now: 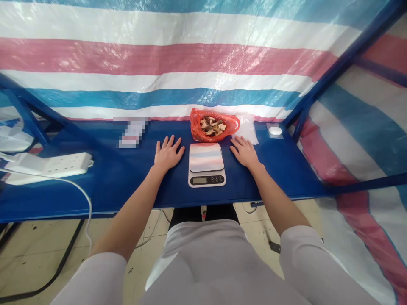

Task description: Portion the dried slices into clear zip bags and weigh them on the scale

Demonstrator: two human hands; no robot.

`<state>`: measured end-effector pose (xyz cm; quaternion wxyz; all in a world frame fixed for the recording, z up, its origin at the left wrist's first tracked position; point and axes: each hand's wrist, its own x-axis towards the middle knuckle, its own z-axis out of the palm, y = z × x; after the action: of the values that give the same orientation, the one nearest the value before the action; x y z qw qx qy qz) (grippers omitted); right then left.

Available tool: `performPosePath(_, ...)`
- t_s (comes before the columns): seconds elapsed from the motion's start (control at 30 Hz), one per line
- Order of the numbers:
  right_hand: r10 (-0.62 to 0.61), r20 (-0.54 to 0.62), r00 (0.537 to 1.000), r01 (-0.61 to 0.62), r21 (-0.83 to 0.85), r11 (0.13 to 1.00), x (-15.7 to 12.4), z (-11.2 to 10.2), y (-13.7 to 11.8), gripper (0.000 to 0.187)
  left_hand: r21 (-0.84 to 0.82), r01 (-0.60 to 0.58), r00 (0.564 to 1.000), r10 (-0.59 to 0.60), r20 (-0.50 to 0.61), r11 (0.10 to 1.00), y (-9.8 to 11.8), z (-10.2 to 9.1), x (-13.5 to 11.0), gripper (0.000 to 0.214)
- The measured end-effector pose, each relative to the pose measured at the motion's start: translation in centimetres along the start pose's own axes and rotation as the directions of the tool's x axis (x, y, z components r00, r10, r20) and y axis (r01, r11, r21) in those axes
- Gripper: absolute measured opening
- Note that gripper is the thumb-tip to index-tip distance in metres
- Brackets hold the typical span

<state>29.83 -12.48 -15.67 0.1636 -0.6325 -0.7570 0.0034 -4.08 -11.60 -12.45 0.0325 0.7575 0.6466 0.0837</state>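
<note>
From the head camera I saw the left hand (168, 154) lying palm down left of the frame's middle, fingers spread wide, with nothing in its grasp. I saw the right hand (244, 152) right of the middle, likewise flat, open and holding nothing; its fingertips reached the lower edge of a clear plastic bag (249, 127), though I could not tell whether they pressed it. Between the hands, at the centre, sat the kitchen scale (206, 163), its display nearest the lower edge. Just above it in the frame was a red bag (196, 127), open around pale and brown dried slices (213, 126). Right of centre I had a white round object (275, 131) in a small clear packet, and at middle left a white power strip (62, 165), all on the blue table (286, 169).
</note>
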Motion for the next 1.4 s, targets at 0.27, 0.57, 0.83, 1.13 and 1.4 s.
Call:
performPosePath(0.27, 0.011, 0.017, 1.0, -0.011, -0.016, 1.0, -0.1, -0.1, 0.0, 0.05, 0.003, 0.017, 1.0, -0.017, -0.008, 1.0, 0.0, 0.2, 0.0, 0.062)
performPosePath(0.57, 0.019, -0.003, 1.0, -0.019, -0.002, 1.0, -0.2, -0.2, -0.2, 0.049, -0.019, 0.018, 1.0, -0.018, -0.008, 1.0, -0.1, 0.2, 0.1, 0.061)
performPosePath(0.83, 0.038, 0.027, 0.999, -0.037, -0.021, 0.999, -0.2, -0.6, -0.6, 0.05, -0.002, 0.018, 1.0, -0.018, 0.004, 1.0, 0.1, 0.0, 0.1, 0.062)
performPosePath(1.13, 0.048, 0.046, 0.998, -0.047, -0.025, 0.999, -0.3, -1.1, -1.0, 0.048, 0.008, 0.03, 0.999, -0.03, 0.032, 1.0, 0.4, -0.5, 0.0, 0.062)
performPosePath(1.4, 0.055, 0.068, 0.996, -0.051, -0.058, 0.997, -0.3, -1.6, -1.3, 0.048, 0.011, 0.035, 0.999, -0.036, 0.031, 0.999, 0.4, -0.5, 0.1, 0.061)
